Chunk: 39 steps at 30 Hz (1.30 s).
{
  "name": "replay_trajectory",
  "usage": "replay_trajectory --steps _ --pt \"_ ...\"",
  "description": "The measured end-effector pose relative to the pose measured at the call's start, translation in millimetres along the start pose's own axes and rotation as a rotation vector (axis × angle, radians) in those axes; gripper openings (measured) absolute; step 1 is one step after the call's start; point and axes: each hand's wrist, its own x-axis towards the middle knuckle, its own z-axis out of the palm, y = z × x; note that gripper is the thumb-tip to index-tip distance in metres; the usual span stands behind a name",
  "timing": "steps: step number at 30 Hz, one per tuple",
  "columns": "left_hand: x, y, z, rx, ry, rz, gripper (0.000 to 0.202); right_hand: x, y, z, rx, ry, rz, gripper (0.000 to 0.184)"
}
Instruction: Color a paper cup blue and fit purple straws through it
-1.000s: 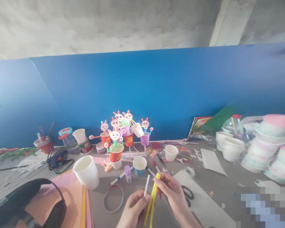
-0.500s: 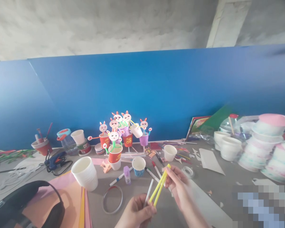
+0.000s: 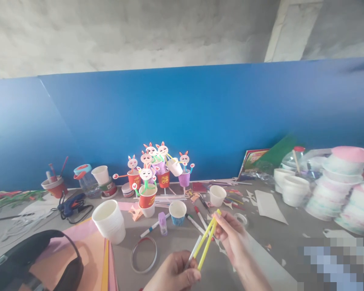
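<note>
A yellow drinking straw [image 3: 206, 244], folded into a narrow V, has its bend at the top, pinched by my right hand [image 3: 231, 234]. Its two legs slant down to my left hand [image 3: 177, 270], whose thumb and fingers are closed around a thin white straw [image 3: 195, 248]. One yellow leg runs behind the left fingertips; whether they grip it too is hard to see. Beyond the hands lie several markers [image 3: 201, 216], a purple glue bottle [image 3: 162, 223] and a paper cup with a blue pattern [image 3: 178, 213].
Rabbit-faced paper-cup figures [image 3: 147, 190] stand along the blue partition [image 3: 185, 105]. Left are a stack of white cups [image 3: 108, 221], coloured paper [image 3: 92, 258], a glue gun [image 3: 71, 208] and a black headband-like object [image 3: 69, 275]. A tape roll [image 3: 143, 254] lies near; painted cup stacks [image 3: 327, 194] rise right.
The yellow straw's legs have spread slightly apart at the bottom. The white straw tilts further to the right, and my right hand has shifted a little to the right.
</note>
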Motion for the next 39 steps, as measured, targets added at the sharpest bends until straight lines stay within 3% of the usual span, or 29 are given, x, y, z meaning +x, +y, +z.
replay_trajectory --steps 7,14,21,26,32,39 --pt "8.0 -7.9 1.7 -0.059 0.072 0.075 0.054 0.8 2.5 0.6 -0.001 -0.024 -0.008 0.038" --pt "8.6 -7.0 -3.1 -0.182 0.163 0.264 0.049 0.2 4.6 -0.5 0.017 -0.005 -0.016 0.033" --pt "3.5 -2.5 -0.9 -0.375 0.273 0.515 0.046 -12.9 9.9 14.6 0.102 0.013 0.024 0.03" --pt "6.7 -4.3 3.8 -0.567 0.372 0.469 0.042 -19.1 16.7 19.9 0.144 -0.004 0.036 0.028" --pt "10.9 -15.4 13.8 -0.389 0.503 0.555 0.057 -33.7 32.0 30.9 0.192 -0.134 0.148 0.028" --pt "9.3 -11.4 -0.9 -0.478 0.614 0.474 0.05 -44.1 44.6 38.8 0.089 -0.277 0.204 0.032"
